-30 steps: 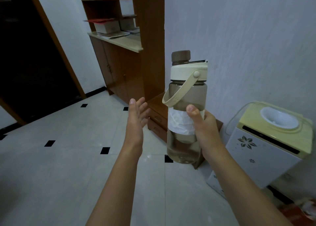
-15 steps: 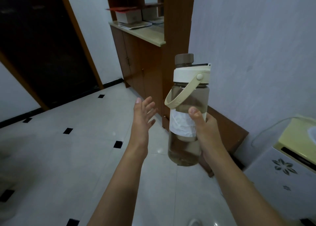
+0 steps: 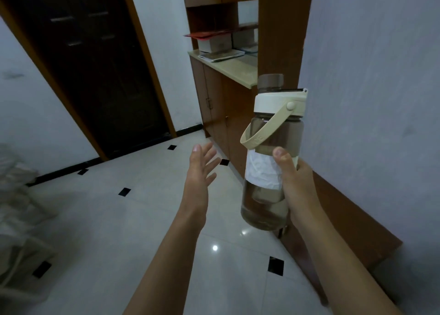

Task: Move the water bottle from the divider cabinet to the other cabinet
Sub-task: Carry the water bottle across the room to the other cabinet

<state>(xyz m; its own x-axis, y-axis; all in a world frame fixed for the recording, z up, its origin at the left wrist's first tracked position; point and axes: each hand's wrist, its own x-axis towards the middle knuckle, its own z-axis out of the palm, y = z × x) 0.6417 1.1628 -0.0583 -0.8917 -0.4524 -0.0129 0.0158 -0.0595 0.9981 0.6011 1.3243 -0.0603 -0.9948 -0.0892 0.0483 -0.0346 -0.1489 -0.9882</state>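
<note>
My right hand (image 3: pixel 294 183) grips a tall smoky-brown water bottle (image 3: pixel 271 133) upright at chest height; it has a cream lid, a brown cap, a cream carry strap and a white label. My left hand (image 3: pixel 198 171) is held out to the left of the bottle, empty, fingers spread, a short gap from it. Behind the bottle stands a brown wooden cabinet (image 3: pixel 219 105) with a beige counter (image 3: pixel 234 68) and open shelves above. A low brown cabinet (image 3: pixel 345 219) runs along the wall below my right forearm.
Books and a box (image 3: pixel 217 46) lie on the counter. A dark wooden door (image 3: pixel 95 59) is at the left. The floor (image 3: pixel 107 219) is glossy white tile with small black squares. A pale blurred object (image 3: pixel 16 207) sits at the far left edge.
The view has swung left and toward the tall cabinet; the water dispenser on the right has left the frame. The bottle stays in my right hand, the left hand stays open beside it.
</note>
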